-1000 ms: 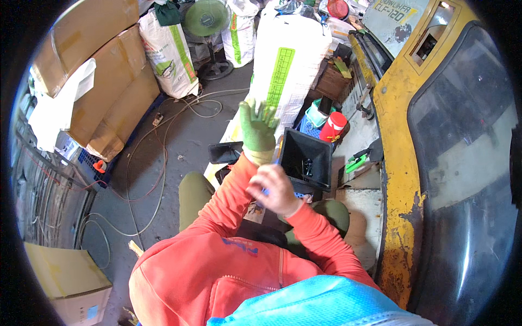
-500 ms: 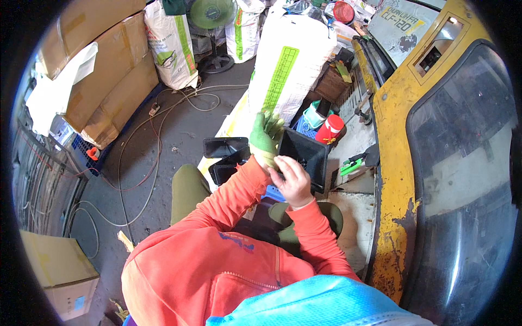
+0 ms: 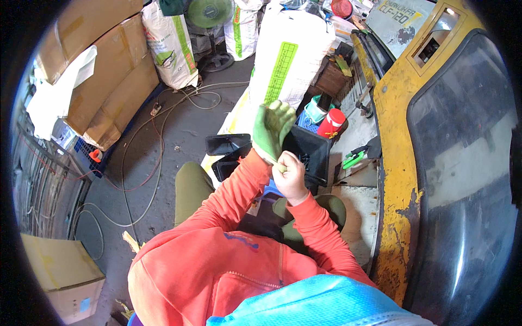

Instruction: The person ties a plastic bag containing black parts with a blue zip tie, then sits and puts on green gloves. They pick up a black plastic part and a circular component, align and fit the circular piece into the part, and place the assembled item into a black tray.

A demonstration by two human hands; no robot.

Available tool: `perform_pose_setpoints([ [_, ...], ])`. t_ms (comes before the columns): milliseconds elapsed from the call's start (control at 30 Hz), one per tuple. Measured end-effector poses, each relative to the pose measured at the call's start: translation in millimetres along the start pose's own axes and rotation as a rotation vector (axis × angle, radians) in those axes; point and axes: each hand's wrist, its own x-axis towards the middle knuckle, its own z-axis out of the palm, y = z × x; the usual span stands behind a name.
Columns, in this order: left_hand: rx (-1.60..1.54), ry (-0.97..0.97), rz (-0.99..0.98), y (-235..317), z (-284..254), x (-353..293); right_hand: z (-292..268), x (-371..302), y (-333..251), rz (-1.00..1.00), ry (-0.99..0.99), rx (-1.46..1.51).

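A green work glove (image 3: 265,133) covers my left hand (image 3: 275,124), which is raised with its fingers stretched upward. My bare right hand (image 3: 291,176) pinches the glove's cuff at my left wrist. Behind and beneath my hands stand black plastic bins: a deep one (image 3: 322,155) to the right, with small dark pieces partly visible inside, and a smaller one (image 3: 228,143) to the left. Part of the deep bin's opening is hidden by my gloved hand.
A tall white sack (image 3: 307,60) stands beyond the bins. A red container (image 3: 331,123) and a blue basket (image 3: 309,124) are to its right, near a yellow machine (image 3: 399,163). Cardboard boxes (image 3: 114,70) line the left, and hoses (image 3: 155,179) cross the grey floor.
My right hand has closed on the glove's cuff and pulls at it. My left hand has turned and its gloved fingers have shifted slightly right and up.
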Motion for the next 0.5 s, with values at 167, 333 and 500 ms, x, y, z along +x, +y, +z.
perform_pose_setpoints([
  [167,-0.612,-0.365,0.127,16,31,-10,-5,14,-6,-0.044,0.197,-0.260],
  [333,-0.704,-0.658,0.128,38,65,-25,6,10,-11,0.074,-0.060,-0.611],
  [500,-0.442,-0.990,-0.026,73,87,-70,28,-14,-31,-0.036,-0.310,-0.356],
])
